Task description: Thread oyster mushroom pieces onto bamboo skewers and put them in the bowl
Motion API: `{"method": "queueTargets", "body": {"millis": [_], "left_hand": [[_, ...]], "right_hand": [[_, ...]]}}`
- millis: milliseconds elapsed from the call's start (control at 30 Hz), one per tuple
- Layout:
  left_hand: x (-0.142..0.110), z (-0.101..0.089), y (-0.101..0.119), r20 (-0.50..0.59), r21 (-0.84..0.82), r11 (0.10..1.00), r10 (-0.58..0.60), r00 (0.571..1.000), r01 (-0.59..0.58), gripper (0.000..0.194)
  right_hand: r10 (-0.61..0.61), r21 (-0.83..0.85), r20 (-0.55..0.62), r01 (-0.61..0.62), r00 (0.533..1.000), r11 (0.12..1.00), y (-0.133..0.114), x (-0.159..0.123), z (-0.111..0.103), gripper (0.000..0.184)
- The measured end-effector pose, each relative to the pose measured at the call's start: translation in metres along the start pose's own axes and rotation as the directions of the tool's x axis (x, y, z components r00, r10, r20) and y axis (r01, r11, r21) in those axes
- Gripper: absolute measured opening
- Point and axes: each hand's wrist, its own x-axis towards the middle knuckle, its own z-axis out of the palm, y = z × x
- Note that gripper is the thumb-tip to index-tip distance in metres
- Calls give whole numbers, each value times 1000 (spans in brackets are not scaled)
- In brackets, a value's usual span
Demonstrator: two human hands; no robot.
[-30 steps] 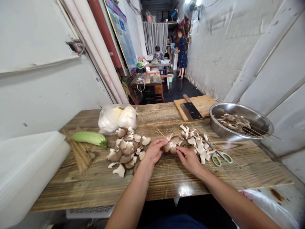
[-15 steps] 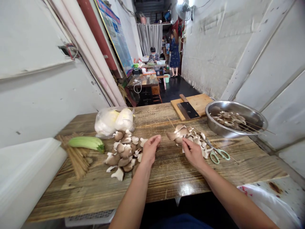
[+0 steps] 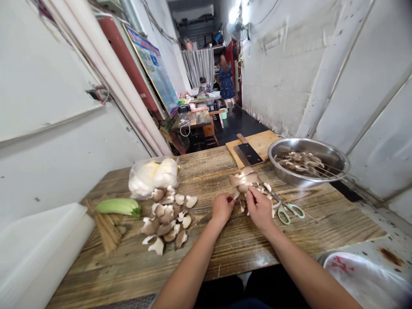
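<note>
while mushrooms (image 3: pixel 246 177) pinched by the right hand (image 3: pixel 260 207) seem tender, best held by stems (image 3: pixel 237 195), whether the left hand (image 3: pixel 222 207) grips is unclear.

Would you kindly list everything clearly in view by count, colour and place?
Table: one, brown, foreground
Held mushrooms: several, brown, centre
Loose mushrooms: many, brown and white, centre left
Steel bowl: one, silver, right, holding more mushrooms
Scissors: one pair, green-handled, right of centre
Cutting board: one, tan, far edge
Cleaver: one, dark, on board
Plastic bag: one, clear, back left
Long vegetable: one, green, left
Skewer bundle: one, tan, under long vegetable
Container: count unclear, white, left edge
Printed bag: one, white, lower right
People: two, one in blue, back
Left hand: one, bare, beside held mushrooms
Right hand: one, bare, gripping held mushrooms
</note>
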Motion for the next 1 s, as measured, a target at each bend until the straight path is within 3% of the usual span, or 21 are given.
{"method": "queueTargets", "body": {"millis": [100,167,267,367,467,567,633,700,767,833,900,1000], "left_hand": [[4,-11,-4,-35,-128,990,-62,997,57,9],[5,-24,-7,-22,-348,925,-168,986,150,15],[4,-46,-12,94,-698,661,-298,950,276,26],[3,-61,-20,213,-844,410,-332,919,345,24],[0,-63,-26,256,-867,322,-369,894,381,15],[-5,-54,-24,330,-846,300,-354,875,440,10],[-7,-48,-19,430,-840,200,-321,844,504,10],[-8,-45,-14,522,-826,50,-311,794,562,9],[-7,-46,-12,585,-800,-78,-323,744,595,8],[-5,-48,-13,614,-783,-151,-339,713,603,9],[-2,-52,-17,613,-786,-181,-351,707,592,10],[0,-58,-22,577,-815,-191,-354,736,547,10]], "right_hand": [[-38,14,66,37,997,999,-3,-4,2,29],[-67,22,98,65,993,998,-5,-7,3,28],[-119,27,143,116,983,993,-6,-13,7,28],[-176,20,190,176,966,984,-2,-17,12,28],[-193,-17,181,199,964,980,4,-14,10,28],[-86,-113,38,90,996,990,10,-2,0,28],[6,-152,-79,-18,997,988,13,6,-6,30],[53,-159,-121,-71,991,985,15,11,-9,32],[41,-146,-82,-53,996,988,15,11,-8,31],[-16,-121,6,17,1000,993,13,7,-5,29],[-80,-75,131,90,988,993,10,3,-1,27],[-123,-5,338,132,933,991,6,-1,1,26]]}}
